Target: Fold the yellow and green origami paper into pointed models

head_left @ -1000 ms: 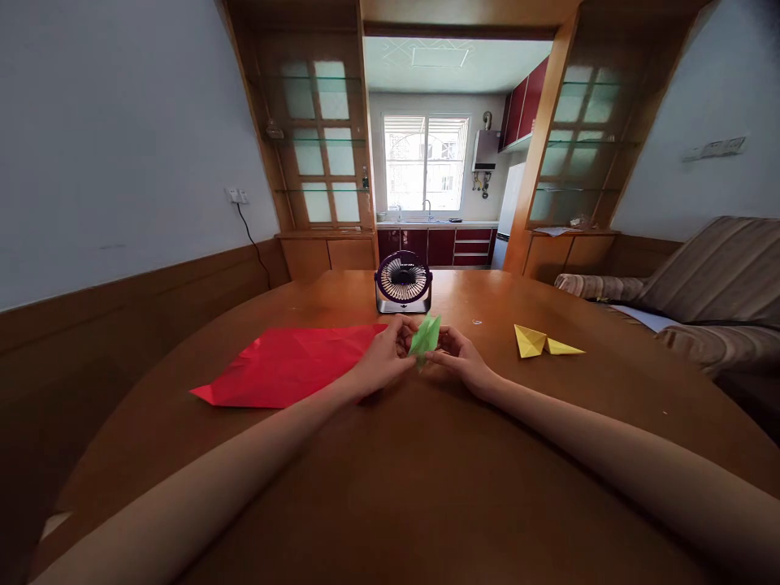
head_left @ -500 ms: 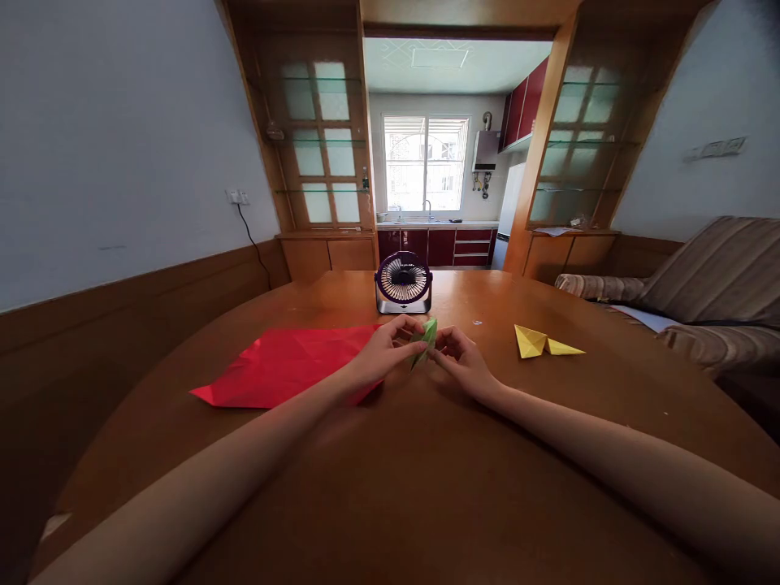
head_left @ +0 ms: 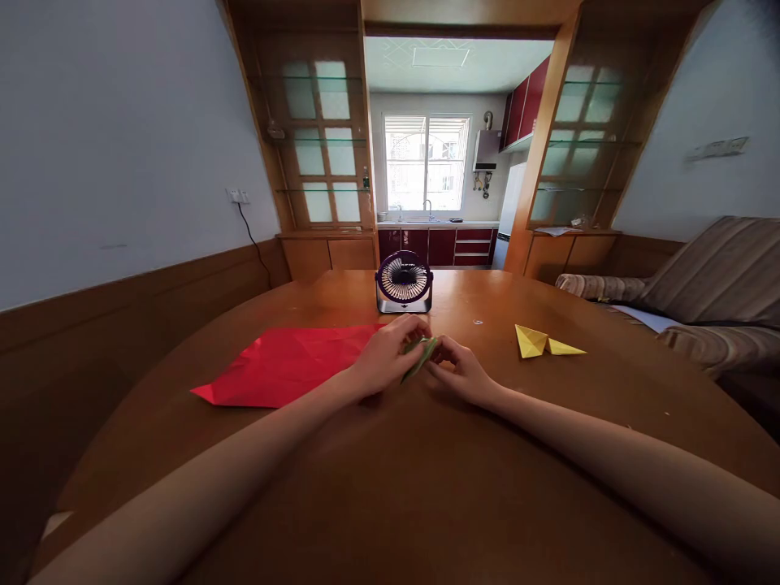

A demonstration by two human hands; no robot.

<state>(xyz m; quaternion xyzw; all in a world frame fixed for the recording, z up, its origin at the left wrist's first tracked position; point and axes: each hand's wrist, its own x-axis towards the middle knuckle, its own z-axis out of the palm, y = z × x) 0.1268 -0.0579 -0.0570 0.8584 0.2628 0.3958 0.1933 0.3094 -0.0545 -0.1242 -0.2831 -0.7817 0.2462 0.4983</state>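
A small folded green paper is pinched between both hands just above the brown wooden table. My left hand grips it from the left, fingers curled over its top. From the right, the fingertips of my right hand hold its edge. The paper is tilted nearly flat and mostly hidden by my fingers.
A creased red paper sheet lies flat to the left of my hands. A folded yellow paper shape rests on the table to the right. A small dark desk fan stands behind my hands. A striped sofa sits at right.
The green paper stood upright and spread a second ago; it has been folded narrower and lowered toward the table, and both hands have closed in on it.
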